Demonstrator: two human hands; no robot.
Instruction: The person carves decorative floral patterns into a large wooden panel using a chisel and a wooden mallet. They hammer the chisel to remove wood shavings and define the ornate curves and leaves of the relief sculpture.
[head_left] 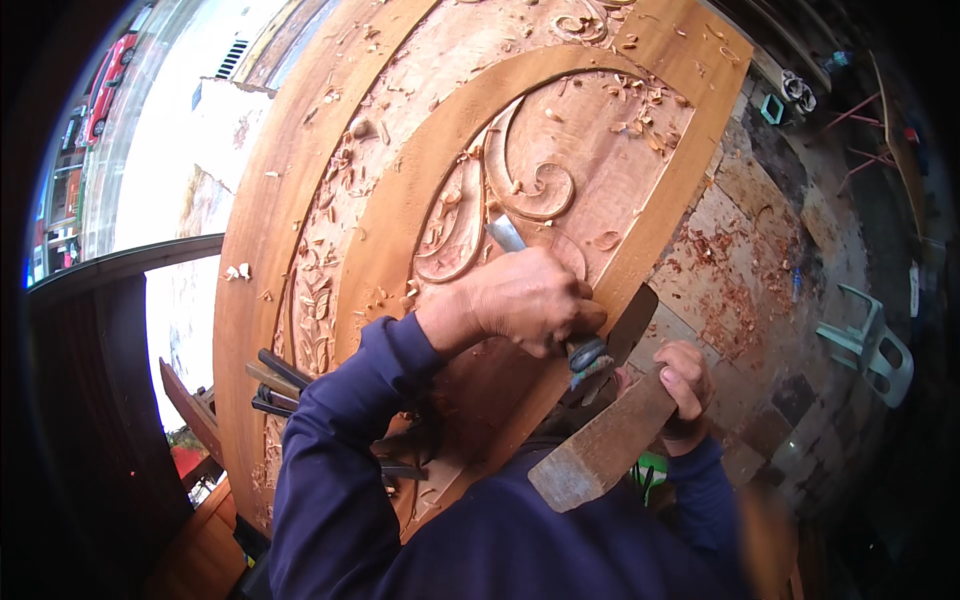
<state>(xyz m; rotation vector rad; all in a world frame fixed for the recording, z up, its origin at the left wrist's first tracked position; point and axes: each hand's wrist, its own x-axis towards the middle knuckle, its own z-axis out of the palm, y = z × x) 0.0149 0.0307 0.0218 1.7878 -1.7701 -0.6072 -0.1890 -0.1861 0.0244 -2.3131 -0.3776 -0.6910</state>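
My left hand is closed around a chisel. Its metal blade points up and away, and the tip rests near the carved scroll on a large wooden panel. The chisel's dark, worn handle end sticks out below my fist. My right hand grips a block-shaped wooden mallet beside the panel's near right edge. The mallet is held apart from the chisel, just below and to the right of the handle end. Curled wood shavings lie across the carved surface.
More carving tools lie on the panel by my left forearm. Shavings cover part of the tiled floor at right, where a pale green plastic stool lies. A dark beam stands at left; a red car is outside.
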